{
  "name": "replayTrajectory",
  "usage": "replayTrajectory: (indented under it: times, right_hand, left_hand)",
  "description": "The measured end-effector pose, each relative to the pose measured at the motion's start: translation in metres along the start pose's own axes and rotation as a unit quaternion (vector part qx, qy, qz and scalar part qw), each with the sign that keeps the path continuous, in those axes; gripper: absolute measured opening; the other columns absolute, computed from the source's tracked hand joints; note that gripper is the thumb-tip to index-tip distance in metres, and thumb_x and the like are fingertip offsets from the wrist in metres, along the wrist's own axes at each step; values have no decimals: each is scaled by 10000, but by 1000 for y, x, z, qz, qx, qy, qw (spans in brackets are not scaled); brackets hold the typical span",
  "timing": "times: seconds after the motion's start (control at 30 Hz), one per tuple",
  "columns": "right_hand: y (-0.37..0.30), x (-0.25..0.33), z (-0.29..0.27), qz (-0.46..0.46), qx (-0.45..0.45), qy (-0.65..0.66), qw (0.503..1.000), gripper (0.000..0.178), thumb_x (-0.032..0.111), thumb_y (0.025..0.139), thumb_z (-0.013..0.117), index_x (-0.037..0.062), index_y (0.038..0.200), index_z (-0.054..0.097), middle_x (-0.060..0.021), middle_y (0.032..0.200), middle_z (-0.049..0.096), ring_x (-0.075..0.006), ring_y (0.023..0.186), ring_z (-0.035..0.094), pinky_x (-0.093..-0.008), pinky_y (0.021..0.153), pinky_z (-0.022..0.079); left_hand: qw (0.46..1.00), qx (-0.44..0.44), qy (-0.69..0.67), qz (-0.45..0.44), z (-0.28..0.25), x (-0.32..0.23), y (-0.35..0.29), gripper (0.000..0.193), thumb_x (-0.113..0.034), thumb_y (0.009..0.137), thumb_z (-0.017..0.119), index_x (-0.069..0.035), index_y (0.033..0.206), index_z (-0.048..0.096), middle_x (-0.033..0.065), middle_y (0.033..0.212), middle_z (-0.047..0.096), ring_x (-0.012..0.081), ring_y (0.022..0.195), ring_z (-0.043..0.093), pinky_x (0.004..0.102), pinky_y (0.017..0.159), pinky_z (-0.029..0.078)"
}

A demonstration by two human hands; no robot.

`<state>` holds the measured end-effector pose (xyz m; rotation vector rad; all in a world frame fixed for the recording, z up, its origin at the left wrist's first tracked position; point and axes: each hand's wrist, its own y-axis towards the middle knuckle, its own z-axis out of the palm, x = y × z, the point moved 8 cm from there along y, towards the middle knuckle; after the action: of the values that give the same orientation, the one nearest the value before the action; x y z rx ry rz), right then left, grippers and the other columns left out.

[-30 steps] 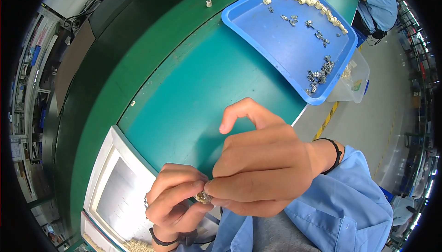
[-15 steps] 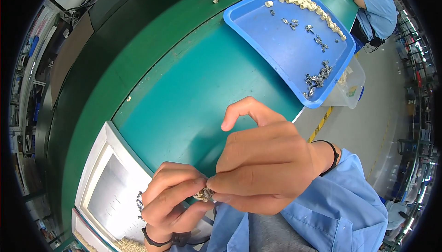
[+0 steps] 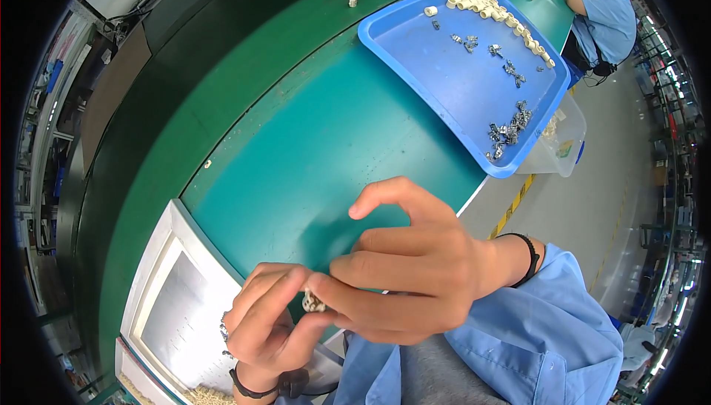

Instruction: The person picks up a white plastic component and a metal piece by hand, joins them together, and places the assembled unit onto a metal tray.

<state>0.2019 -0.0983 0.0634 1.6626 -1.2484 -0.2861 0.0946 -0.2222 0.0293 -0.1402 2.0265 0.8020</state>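
Observation:
Between my two hands, low in the middle, is a small round cream-coloured part [image 3: 313, 302] with dark openings or metal bits in its face. My left hand [image 3: 261, 321] pinches it between thumb and fingers. Against its other side press the closed fingers of my right hand [image 3: 418, 275], whose index finger curves up and away. My right fingers hide some of the part, so its full shape does not show. Beside my left hand lies a white framed box [image 3: 172, 216] with a pale inner panel, and a few small metal clips [image 3: 224, 333] sit at its edge.
A blue tray [image 3: 437, 101] on the green table [image 3: 326, 135] holds several cream ceramic rings [image 3: 485, 7] and small metal clips [image 3: 511, 129]. Under its right edge is a clear plastic bin [image 3: 566, 135]. Another person [image 3: 603, 20] works at the far right. One loose part [image 3: 352, 1] lies far back.
Both hands have shifted slightly left and up with the small part, which now shows more of its round face. My right hand has tilted a little.

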Motion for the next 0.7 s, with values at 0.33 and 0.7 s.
replayTrajectory:
  times: [0.33, 0.7]
  right_hand:
    - [-39, -71, -32, 142, 122, -80, 979, 303, 92, 813, 761, 35, 1110, 746, -68, 921, 713, -226, 763, 661, -397, 876, 513]
    - [-80, -205, -160, 302, 238, -293, 875, 290, 129, 934, 682, 31, 1206, 703, -134, 1210, 658, -327, 1079, 651, -432, 934, 515]
  left_hand:
    - [979, -28, 46, -196, -14, 80, 17, 291, -2, 841, 778, 43, 1117, 698, 118, 1079, 709, 240, 944, 668, 326, 853, 532]
    - [970, 48, 197, -136, 47, 215, 241, 203, -93, 884, 742, 7, 1055, 696, 68, 901, 690, 150, 797, 573, 325, 754, 511]
